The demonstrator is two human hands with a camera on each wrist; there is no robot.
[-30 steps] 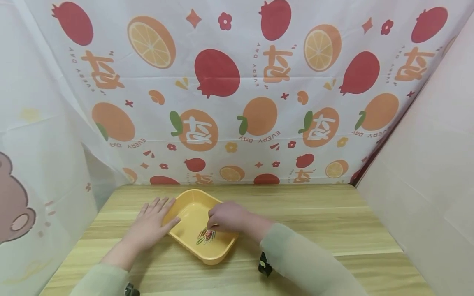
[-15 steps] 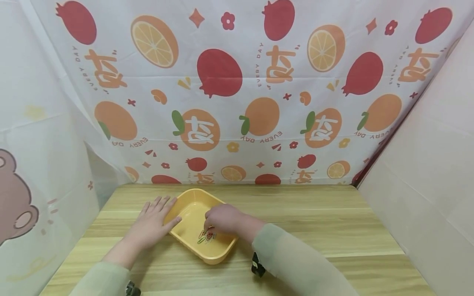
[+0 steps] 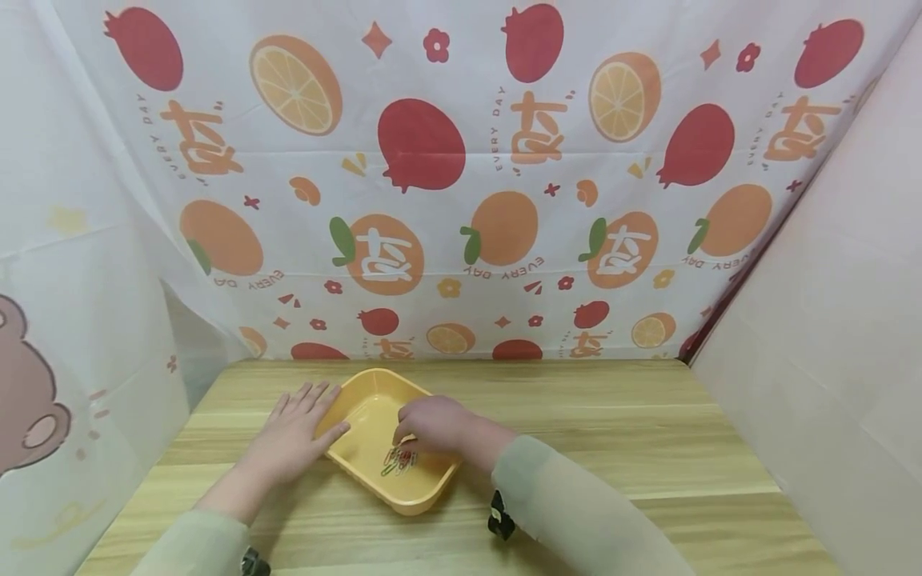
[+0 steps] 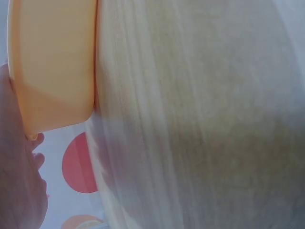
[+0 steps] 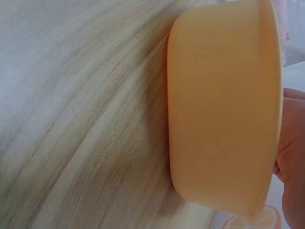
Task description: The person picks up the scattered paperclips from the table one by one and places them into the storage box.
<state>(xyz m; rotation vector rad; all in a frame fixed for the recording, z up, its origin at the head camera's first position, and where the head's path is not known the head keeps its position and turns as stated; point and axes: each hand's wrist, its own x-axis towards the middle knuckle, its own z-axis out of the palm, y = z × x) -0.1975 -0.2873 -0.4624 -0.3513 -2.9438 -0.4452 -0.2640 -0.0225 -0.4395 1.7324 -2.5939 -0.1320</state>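
A yellow plastic tray [image 3: 378,416] sits at an angle on the table. On its floor lies a small pile of coloured paper clips [image 3: 398,460], red, green and pale ones among them. My left hand [image 3: 295,428] rests with spread, straight fingers on the tray's left rim. Over the right side, my right hand [image 3: 434,424] reaches inside with bent fingers, its fingertips at the upper edge of the pile. Whether a clip is pinched there is too small to see. Both wrist views show mainly the tray's outer wall [image 5: 219,109], which hides the fingertips of my right hand.
The wood-grain table [image 3: 598,448] extends on both sides of the tray. Behind it hangs a white curtain [image 3: 461,176] printed with fruit, and pale sheets close off the left and right sides.
My right hand has shifted slightly left inside the tray, over the paper clips, and its forearm followed. My left hand and the tray stay where they were.
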